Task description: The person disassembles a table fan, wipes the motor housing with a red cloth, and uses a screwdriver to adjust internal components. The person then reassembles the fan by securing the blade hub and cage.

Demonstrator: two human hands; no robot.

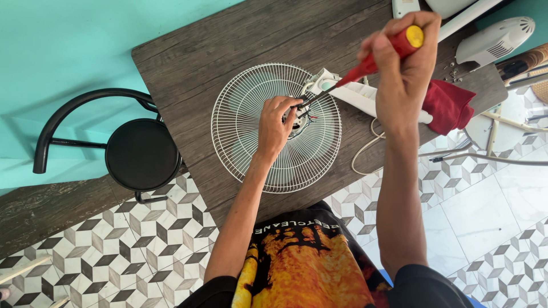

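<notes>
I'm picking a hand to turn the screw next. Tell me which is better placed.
Probably the right hand: it grips the red-handled screwdriver, tip at the white wire fan grille's hub, where the left hand rests.

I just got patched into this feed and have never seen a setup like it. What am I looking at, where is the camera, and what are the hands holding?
There is no machine: a person works with bare hands, and the one camera sits on their head, looking straight down. The right hand grips a red-handled screwdriver, its tip reaching the hub of a white wire fan grille that lies flat on a dark wooden table. The left hand rests on that hub, steadying it. Also on the table are a red cloth and white fan parts. A black stool stands beside it.
</notes>
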